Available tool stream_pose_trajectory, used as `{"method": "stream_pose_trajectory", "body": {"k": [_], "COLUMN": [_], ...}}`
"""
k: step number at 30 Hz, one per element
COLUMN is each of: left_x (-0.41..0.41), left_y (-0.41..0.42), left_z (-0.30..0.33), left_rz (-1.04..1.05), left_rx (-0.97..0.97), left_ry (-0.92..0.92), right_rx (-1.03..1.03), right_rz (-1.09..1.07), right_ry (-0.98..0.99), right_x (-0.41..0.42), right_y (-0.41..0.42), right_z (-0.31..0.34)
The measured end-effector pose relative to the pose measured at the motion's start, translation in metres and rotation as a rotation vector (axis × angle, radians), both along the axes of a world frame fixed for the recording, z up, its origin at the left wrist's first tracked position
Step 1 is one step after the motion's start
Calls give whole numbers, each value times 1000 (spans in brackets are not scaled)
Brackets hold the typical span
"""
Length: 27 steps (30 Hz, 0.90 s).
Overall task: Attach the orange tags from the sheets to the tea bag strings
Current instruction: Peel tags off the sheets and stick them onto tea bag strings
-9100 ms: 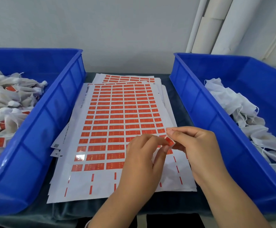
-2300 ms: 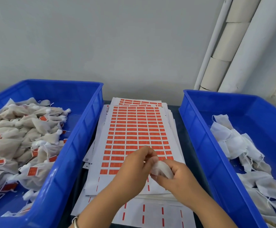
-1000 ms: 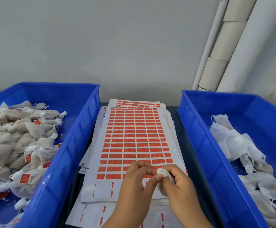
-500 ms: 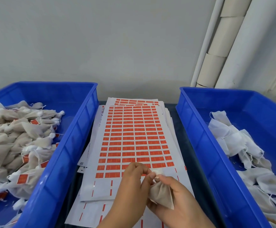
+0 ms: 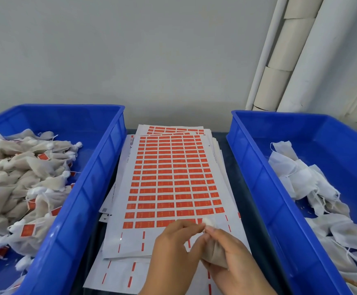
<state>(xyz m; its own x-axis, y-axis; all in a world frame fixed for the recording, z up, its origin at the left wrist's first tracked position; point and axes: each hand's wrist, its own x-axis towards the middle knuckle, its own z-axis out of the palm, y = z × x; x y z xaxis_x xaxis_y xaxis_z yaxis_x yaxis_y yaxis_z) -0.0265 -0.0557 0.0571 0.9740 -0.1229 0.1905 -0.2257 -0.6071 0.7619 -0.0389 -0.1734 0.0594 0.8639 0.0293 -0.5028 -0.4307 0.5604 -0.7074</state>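
Your right hand (image 5: 235, 258) curls round a beige tea bag (image 5: 215, 251), holding it over the near edge of the desk, above the sheets of orange tags (image 5: 171, 179). Your left hand (image 5: 173, 252) meets it at the bag's gathered white neck (image 5: 208, 222), thumb and forefinger pinched there; whether they hold the string or a tag, you cannot tell, as the spot is too small and blurred.

On the desk's left side stands a blue bin (image 5: 92, 188) heaped with filled beige tea bags (image 5: 20, 177), several with orange tags on their strings. On the right side a second blue bin (image 5: 258, 199) holds flat white bags (image 5: 305, 184) with loose strings.

Between the bins the sheets lie stacked and slightly fanned. The top sheet carries rows of orange rectangles, and its nearest rows show only thin orange strips on white backing.
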Motion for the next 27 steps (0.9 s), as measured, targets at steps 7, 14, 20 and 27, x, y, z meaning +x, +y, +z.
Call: {"method": "stream_pose_trajectory", "body": {"k": [7, 14, 20, 27], "left_x": [3, 7, 6, 8], "left_y": [8, 10, 7, 9], "left_z": [3, 3, 11, 12], "left_rz": [-15, -101, -132, -133], "left_rx": [-49, 45, -34, -37], "left_ry": [119, 299, 219, 253], "right_rx": [-200, -377, -285, -311], "right_rz": [27, -14, -14, -17], "right_ry": [1, -43, -13, 28], "right_x": [-1, -3, -4, -2], "right_y": [2, 2, -3, -5], "right_z": [-2, -5, -5, -8]}}
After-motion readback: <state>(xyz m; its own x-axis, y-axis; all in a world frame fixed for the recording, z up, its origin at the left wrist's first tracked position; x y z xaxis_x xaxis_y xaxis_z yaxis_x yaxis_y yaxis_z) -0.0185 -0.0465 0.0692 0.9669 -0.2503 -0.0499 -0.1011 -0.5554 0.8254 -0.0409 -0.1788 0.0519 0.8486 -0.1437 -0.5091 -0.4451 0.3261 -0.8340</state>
